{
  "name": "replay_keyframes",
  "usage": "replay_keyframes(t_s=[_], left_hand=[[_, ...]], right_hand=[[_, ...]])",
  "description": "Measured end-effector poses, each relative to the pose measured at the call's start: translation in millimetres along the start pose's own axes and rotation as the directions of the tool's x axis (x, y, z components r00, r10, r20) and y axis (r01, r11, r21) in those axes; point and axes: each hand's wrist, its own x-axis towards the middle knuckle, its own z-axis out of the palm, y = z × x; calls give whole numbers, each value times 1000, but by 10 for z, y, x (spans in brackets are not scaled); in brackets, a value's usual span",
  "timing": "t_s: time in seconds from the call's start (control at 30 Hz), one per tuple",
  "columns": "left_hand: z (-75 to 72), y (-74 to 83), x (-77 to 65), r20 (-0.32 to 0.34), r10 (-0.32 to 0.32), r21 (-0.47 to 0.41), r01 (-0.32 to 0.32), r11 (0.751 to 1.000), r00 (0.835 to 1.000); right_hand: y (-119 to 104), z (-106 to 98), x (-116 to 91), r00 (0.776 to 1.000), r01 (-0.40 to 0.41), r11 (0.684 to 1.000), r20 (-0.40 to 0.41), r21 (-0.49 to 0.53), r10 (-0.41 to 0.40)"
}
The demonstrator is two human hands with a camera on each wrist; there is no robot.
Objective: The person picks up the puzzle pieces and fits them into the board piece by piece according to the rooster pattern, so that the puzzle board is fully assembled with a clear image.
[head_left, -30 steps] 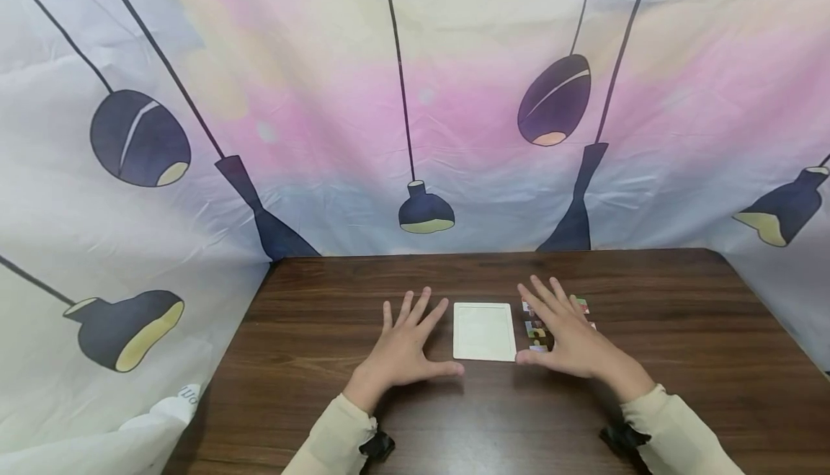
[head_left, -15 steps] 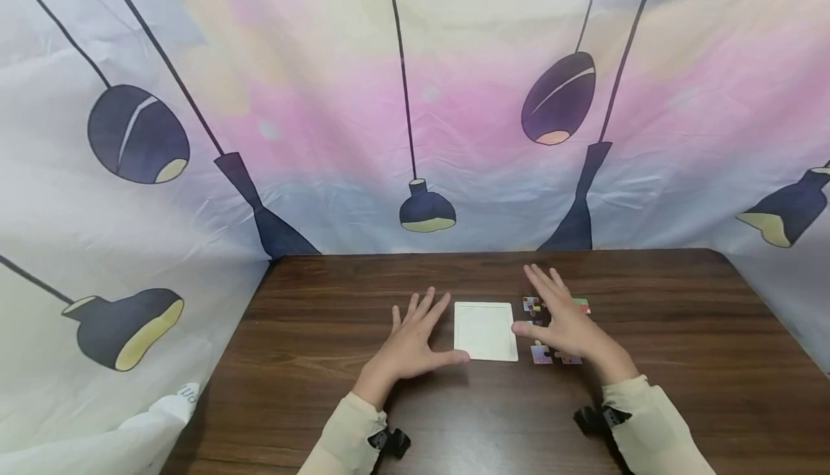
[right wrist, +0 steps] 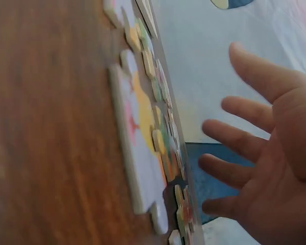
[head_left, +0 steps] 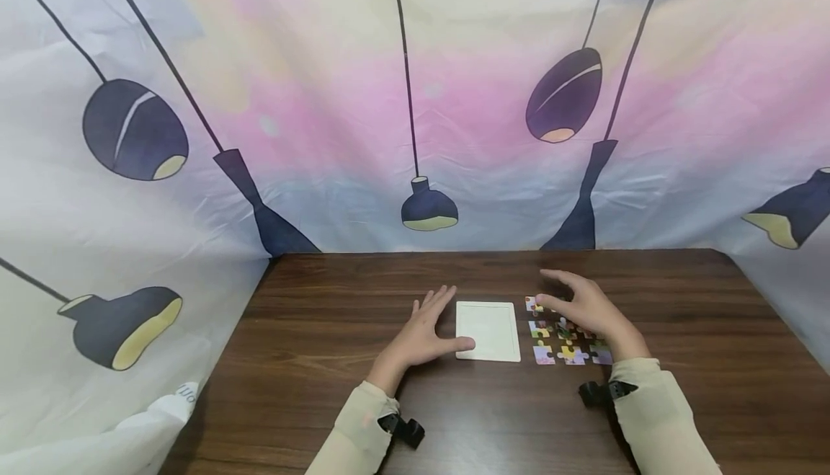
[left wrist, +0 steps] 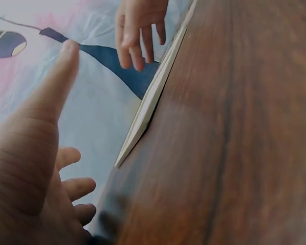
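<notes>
A white square puzzle board (head_left: 489, 331) lies flat on the table, its edge raised slightly in the left wrist view. Beside its left edge is my left hand (head_left: 421, 336), fingers extended and thumb over the board's near left part; whether it touches cannot be told. Several colourful jigsaw pieces (head_left: 573, 354) lie loosely in rows right of the board. Over the far pieces hovers my right hand (head_left: 591, 311), holding nothing, with thumb and fingers spread apart. The right wrist view shows this hand (right wrist: 280, 148) above the pieces (right wrist: 135, 132). It hides some of them in the head view.
The dark wooden table (head_left: 311, 388) extends around the board and pieces. Behind it hangs a cloth backdrop (head_left: 324, 136) printed with lamps, meeting the table's far edge. Black wrist cameras sit on both cream sleeves (head_left: 661, 410).
My left hand has shifted right, bringing its thumb over the board. My right hand has drawn together somewhat and moved back and right, uncovering more jigsaw pieces.
</notes>
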Motion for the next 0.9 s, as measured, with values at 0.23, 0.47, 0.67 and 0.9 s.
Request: replay_keyframes(t_s=[0.23,0.47,0.67,0.9], left_hand=[[-37,3,25,33,-12,104,8,995,999],[-5,15,40,64,-11,228,-4,974,998],[41,8,53,52,-14,230,1,973,999],[63,-23,26,48,-32,235,20,972,998]], right_hand=[[20,-55,56,998,21,999,55,-29,-19],[32,-49,52,997,62,997,38,-34,-61],[70,15,59,998,67,993,27,-93,-65],[123,89,80,997,74,990,33,-121,-71]])
